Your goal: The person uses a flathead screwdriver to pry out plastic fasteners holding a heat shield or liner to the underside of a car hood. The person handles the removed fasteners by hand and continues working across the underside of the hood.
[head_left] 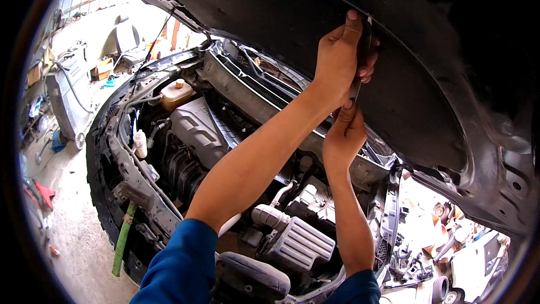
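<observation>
Beneath the raised hood's black insulation pad [264,17], my left hand [337,62] grips a thin, flat dark strip with a pale edge [368,34], thumb pointing up and fingers curled round it. Just below, my right hand [343,138] pinches the strip's lower part between thumb and fingers. What exactly the strip is, I cannot tell. Both bare forearms, in blue sleeves, reach up over the open engine bay, which holds a grey engine cover [194,126] and a ribbed air box [298,242].
A coolant tank [175,98], a white bottle [140,143] and a green-wrapped bar [126,231] are at the bay's left. A hood prop stands at upper left. Loose panels [67,101] lie on the floor left, and piled parts and tyres [440,287] at lower right.
</observation>
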A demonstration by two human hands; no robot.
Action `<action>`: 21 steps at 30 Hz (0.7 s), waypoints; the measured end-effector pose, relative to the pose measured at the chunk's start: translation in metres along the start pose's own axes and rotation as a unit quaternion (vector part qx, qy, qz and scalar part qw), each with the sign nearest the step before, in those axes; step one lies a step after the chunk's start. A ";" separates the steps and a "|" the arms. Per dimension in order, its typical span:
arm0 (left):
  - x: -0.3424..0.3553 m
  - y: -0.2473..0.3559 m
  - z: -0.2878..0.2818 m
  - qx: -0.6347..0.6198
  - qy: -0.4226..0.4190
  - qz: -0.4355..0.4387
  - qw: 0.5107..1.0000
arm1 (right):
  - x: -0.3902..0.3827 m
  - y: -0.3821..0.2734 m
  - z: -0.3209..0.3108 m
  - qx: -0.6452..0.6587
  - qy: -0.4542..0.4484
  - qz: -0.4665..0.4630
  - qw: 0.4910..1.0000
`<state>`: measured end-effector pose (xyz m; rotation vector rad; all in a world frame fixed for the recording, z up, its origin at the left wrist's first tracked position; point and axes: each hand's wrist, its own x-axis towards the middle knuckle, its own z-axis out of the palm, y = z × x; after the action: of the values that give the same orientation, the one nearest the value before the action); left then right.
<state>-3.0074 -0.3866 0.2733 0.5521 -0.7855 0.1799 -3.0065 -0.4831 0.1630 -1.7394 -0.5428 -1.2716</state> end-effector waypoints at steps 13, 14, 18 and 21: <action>-0.007 0.005 0.003 0.017 0.023 -0.017 0.999 | -0.014 -0.027 -0.002 -0.014 -0.015 0.044 0.999; -0.008 0.006 0.004 0.018 0.029 -0.017 0.999 | -0.015 -0.036 -0.004 -0.030 -0.023 0.058 0.998; -0.012 0.009 0.010 0.031 0.045 -0.038 0.998 | -0.019 -0.041 -0.004 -0.022 -0.016 0.058 0.998; -0.012 0.019 0.007 0.049 0.046 -0.065 0.996 | -0.025 -0.049 0.002 -0.027 -0.022 0.050 0.998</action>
<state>-3.0271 -0.3741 0.2762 0.6801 -0.6507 0.1235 -3.0522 -0.4530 0.1598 -1.8203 -0.4458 -1.1894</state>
